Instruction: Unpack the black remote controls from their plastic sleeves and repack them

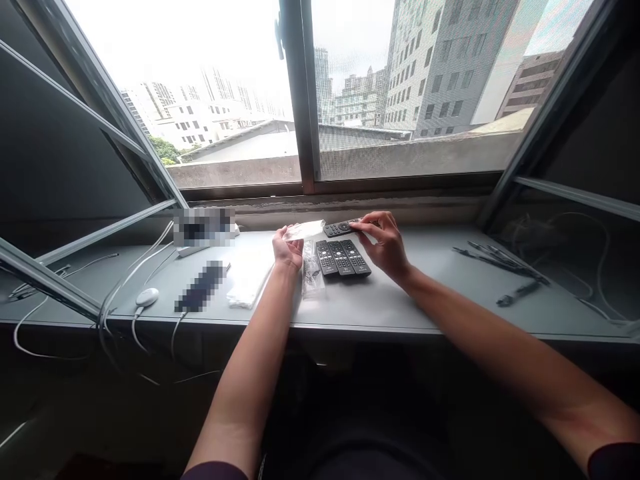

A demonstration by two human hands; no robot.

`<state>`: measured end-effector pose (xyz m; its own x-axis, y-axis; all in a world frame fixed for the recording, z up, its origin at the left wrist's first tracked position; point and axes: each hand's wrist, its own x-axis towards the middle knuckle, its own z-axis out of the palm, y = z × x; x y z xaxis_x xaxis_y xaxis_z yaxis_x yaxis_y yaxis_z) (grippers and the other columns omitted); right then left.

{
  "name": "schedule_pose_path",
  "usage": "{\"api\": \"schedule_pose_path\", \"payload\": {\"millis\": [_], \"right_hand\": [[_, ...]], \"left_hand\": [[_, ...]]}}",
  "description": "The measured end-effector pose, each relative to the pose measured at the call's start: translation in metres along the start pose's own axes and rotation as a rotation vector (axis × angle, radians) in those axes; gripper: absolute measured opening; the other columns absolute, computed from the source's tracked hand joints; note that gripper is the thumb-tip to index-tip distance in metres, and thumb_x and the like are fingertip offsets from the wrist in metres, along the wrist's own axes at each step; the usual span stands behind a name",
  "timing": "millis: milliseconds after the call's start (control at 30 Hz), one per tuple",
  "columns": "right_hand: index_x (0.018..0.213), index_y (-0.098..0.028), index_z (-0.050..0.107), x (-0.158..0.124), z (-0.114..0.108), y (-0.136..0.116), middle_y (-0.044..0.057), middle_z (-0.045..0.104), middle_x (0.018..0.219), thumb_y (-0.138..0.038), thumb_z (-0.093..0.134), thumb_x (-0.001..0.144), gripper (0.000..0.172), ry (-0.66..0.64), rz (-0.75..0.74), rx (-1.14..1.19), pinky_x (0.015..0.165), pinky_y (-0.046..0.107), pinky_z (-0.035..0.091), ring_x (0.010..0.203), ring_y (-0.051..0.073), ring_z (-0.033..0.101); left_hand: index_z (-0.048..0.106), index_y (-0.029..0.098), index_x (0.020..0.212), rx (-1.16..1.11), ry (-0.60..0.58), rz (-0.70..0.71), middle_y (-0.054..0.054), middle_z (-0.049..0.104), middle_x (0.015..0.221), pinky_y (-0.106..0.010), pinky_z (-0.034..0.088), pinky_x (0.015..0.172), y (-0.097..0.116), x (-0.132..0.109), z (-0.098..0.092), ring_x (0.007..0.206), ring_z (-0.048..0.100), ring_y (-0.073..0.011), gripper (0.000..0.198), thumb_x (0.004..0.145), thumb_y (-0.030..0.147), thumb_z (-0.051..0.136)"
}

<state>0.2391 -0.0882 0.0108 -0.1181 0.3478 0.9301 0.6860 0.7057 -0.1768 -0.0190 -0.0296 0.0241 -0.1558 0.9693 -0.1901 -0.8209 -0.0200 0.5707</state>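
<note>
My left hand (288, 253) pinches a clear plastic sleeve (306, 231) and holds it above the desk (400, 308). A black remote control (338, 229) is gripped in my right hand (387, 244), its far end pointing left at the sleeve's edge. Whether its tip is inside the sleeve I cannot tell. Just below, several black remote controls (344, 259) lie side by side on the desk. Beside them, under my left wrist, lies a crinkled clear plastic bag (313, 279).
Left of my left arm lies a white stack (247, 283), too bright to make out. Further left are a blurred dark device (201, 287), a white puck (147, 297) and cables. Dark cables (500, 261) lie on the right. A window frame (303, 100) rises behind the desk.
</note>
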Motion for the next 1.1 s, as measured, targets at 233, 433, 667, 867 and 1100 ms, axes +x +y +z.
{"api": "schedule_pose_path", "payload": {"millis": [233, 433, 667, 867, 1100], "right_hand": [[0.126, -0.034, 0.083, -0.002, -0.001, 0.013, 0.010, 0.071, 0.113, -0.024, 0.065, 0.107, 0.029, -0.072, 0.026, -0.114, 0.100, 0.053, 0.048, 0.109, 0.032, 0.061], [0.128, -0.034, 0.084, -0.003, 0.001, 0.013, 0.011, 0.070, 0.111, -0.029, 0.062, 0.108, 0.030, -0.176, 0.048, -0.091, 0.102, 0.056, 0.044, 0.105, 0.032, 0.059], [0.134, -0.030, 0.079, -0.004, 0.004, 0.008, 0.012, 0.071, 0.117, -0.024, 0.069, 0.103, 0.034, -0.214, 0.007, -0.120, 0.104, 0.054, 0.047, 0.114, 0.034, 0.060], [0.137, -0.023, 0.075, -0.004, 0.006, 0.023, 0.014, 0.072, 0.128, -0.026, 0.079, 0.092, 0.045, -0.229, 0.137, 0.021, 0.108, 0.055, 0.053, 0.118, 0.037, 0.065], [0.126, -0.027, 0.080, -0.007, 0.008, 0.019, 0.010, 0.076, 0.112, -0.043, 0.087, 0.088, 0.042, -0.307, 0.307, 0.237, 0.094, 0.050, 0.060, 0.102, 0.033, 0.072]], "left_hand": [[0.073, 0.015, 0.105, 0.163, -0.102, 0.017, -0.009, 0.078, 0.105, -0.018, 0.058, 0.059, -0.006, -0.001, 0.002, 0.075, 0.074, -0.0113, 0.010, 0.098, 0.022, 0.069], [0.079, 0.017, 0.106, 0.334, -0.202, 0.066, -0.011, 0.077, 0.112, -0.031, 0.068, 0.084, -0.024, -0.001, 0.001, 0.098, 0.077, -0.0205, 0.027, 0.082, 0.016, 0.092], [0.081, 0.010, 0.104, 0.546, -0.493, 0.065, -0.017, 0.081, 0.112, -0.038, 0.067, 0.093, -0.033, -0.007, -0.003, 0.096, 0.080, -0.0249, 0.035, 0.077, 0.023, 0.099], [0.080, 0.015, 0.107, 0.523, -0.402, 0.190, -0.008, 0.082, 0.094, -0.029, 0.062, 0.079, -0.025, -0.002, -0.001, 0.074, 0.075, -0.0156, 0.036, 0.078, 0.027, 0.097], [0.080, 0.017, 0.099, 0.556, -0.505, 0.124, -0.010, 0.082, 0.099, -0.032, 0.061, 0.086, -0.021, -0.013, 0.001, 0.090, 0.077, -0.0204, 0.034, 0.078, 0.038, 0.097]]}}
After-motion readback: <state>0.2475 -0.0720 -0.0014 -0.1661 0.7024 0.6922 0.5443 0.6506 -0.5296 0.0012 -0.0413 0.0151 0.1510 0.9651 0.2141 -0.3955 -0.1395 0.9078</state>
